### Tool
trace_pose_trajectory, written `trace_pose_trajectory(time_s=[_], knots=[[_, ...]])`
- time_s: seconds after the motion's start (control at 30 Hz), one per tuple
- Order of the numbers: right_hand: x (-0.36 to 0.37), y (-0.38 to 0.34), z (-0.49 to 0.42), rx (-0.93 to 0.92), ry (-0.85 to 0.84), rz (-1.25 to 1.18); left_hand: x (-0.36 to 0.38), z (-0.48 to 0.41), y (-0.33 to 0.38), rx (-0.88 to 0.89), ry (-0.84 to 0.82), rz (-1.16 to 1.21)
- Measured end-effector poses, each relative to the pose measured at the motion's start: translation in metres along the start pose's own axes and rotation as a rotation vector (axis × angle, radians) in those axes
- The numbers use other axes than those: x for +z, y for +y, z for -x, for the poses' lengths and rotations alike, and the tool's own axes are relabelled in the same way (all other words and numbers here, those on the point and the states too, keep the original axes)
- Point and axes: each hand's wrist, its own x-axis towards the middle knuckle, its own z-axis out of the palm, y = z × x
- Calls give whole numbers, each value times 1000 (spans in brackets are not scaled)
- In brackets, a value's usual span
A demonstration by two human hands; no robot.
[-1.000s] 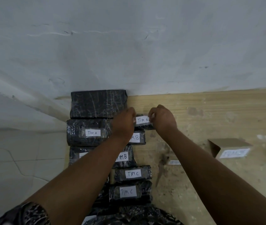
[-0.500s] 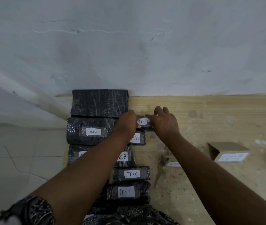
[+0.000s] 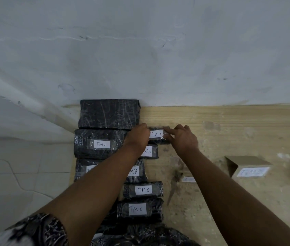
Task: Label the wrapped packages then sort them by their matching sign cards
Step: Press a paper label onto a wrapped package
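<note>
The left sleeve (image 3: 39, 229) is short and ends in a hem just above the elbow. Its cloth is dark, printed all over with pale curling motifs and small dots, much like batik. The same dark print with pale swirls shows on a fold of clothing (image 3: 140, 235) low at the bench's near edge. Below the hem the left forearm (image 3: 94, 189) is bare down to the left grip (image 3: 137, 137). The right forearm (image 3: 229, 192) is bare along all that shows, down to the right grip (image 3: 183, 139)
</note>
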Motion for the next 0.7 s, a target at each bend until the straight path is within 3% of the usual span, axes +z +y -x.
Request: trace_pose_trajectory(time_s=[0.23, 0.43, 0.7], knots=[[4, 2, 22, 0, -86, -51, -10, 18, -1, 27, 73, 89], [4, 16, 62, 50, 7, -75, -30, 60, 5, 73, 207, 117], [-8, -2, 112, 156, 83, -83, -27, 130, 8, 150, 244, 177]])
